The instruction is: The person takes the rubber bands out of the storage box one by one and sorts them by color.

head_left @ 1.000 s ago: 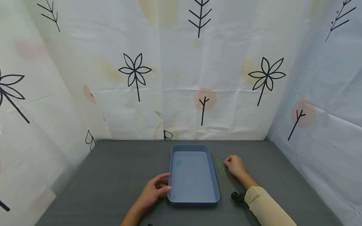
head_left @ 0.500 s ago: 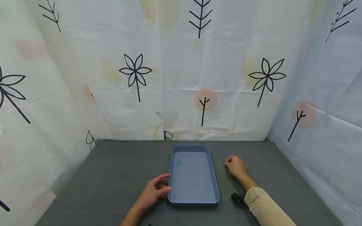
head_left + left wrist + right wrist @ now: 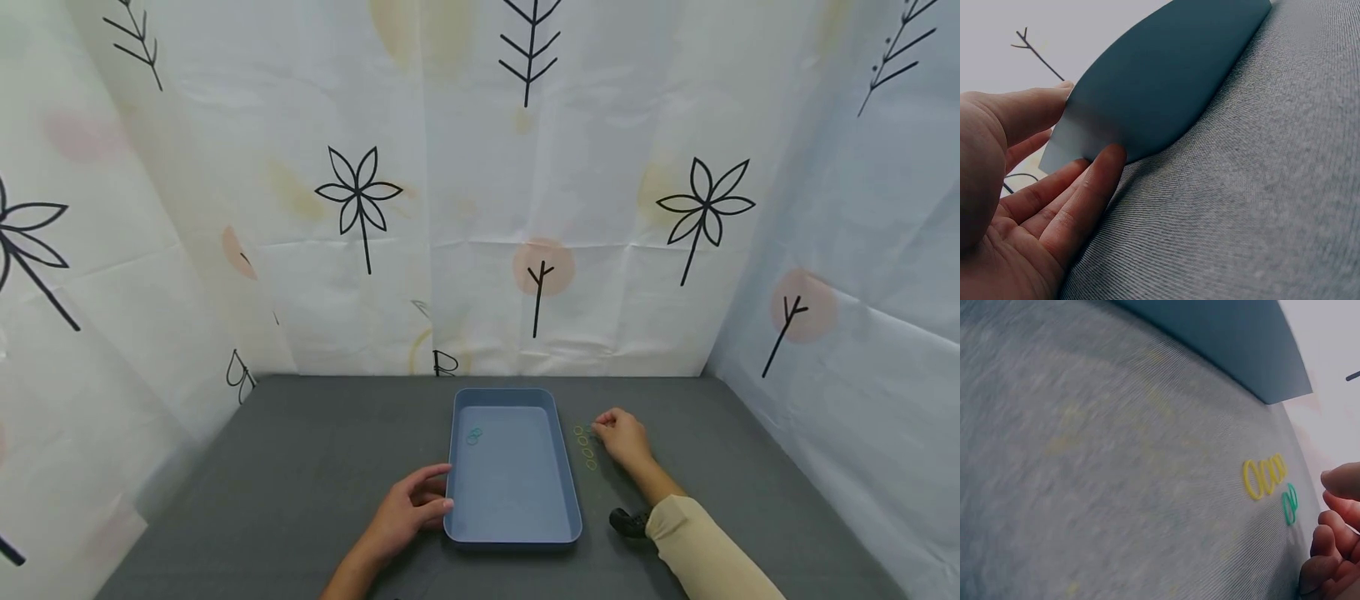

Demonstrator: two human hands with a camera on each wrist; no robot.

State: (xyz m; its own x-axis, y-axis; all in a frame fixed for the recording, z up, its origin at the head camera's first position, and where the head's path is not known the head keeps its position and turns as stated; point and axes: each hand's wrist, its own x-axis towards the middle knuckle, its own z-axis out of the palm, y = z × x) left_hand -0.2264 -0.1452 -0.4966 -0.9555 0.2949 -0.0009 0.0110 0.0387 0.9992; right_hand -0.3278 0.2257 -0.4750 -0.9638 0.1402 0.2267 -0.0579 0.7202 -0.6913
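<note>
My left hand [image 3: 405,508] is at the left side of a blue rectangular tray [image 3: 513,492]. In the left wrist view its fingertips [image 3: 1110,156] touch the tray's outer wall [image 3: 1147,81], with the thumb near the rim. Right of the tray, several thin yellow rings [image 3: 1263,477], like small rubber bands, lie in a row on the cloth. Two green rings [image 3: 1289,508] lie next to them. My right hand [image 3: 624,437] hovers by the green rings, thumb and index finger slightly apart, nothing visible between them. Some green rings [image 3: 474,436] lie inside the tray at its upper left.
A dark grey cloth [image 3: 337,433] covers the table. White patterned sheets [image 3: 480,208] stand at the back and both sides. By the right sleeve [image 3: 705,542] a black device [image 3: 628,523] sits at the wrist.
My right hand has risen slightly and its fingertips have shifted a little away from the cloth. The left hand and the tray stay in place. The head view tilts slightly.
</note>
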